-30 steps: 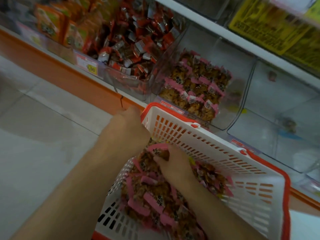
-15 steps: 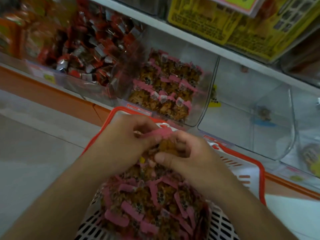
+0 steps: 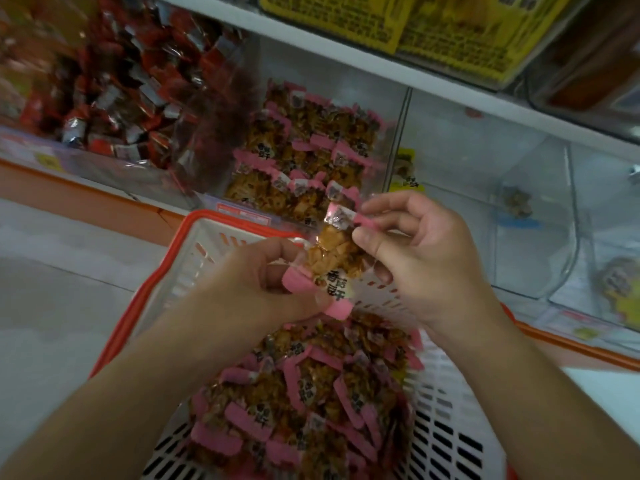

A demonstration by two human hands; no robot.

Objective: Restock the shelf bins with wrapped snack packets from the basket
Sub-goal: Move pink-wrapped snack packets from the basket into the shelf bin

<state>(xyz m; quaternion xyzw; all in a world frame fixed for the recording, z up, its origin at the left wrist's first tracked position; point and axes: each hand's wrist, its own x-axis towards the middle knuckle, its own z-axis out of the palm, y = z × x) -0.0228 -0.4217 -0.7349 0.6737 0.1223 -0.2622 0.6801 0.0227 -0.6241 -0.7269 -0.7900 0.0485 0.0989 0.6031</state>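
Observation:
A clear snack packet point(image 3: 332, 258) with pink ends and brown pieces inside is held between both hands above the basket. My left hand point(image 3: 256, 289) pinches its lower pink end. My right hand point(image 3: 422, 258) pinches its upper pink end. Below them, the white basket with a red rim point(image 3: 194, 244) holds a heap of several like packets point(image 3: 304, 393). Just beyond the held packet, a clear shelf bin point(image 3: 391, 140) is partly filled with the same pink-ended packets point(image 3: 304, 157).
A bin of red-wrapped snacks point(image 3: 114, 95) stands to the left. To the right are clear bins point(image 3: 519, 209) with only a few stray items. Yellow packages point(image 3: 433, 29) sit on the white shelf above. An orange base strip point(image 3: 86, 195) runs along the pale floor.
Both hands have lifted out of the basket's heap with one packet stretched between them. The view has swung closer to the bin of pink-ended packets.

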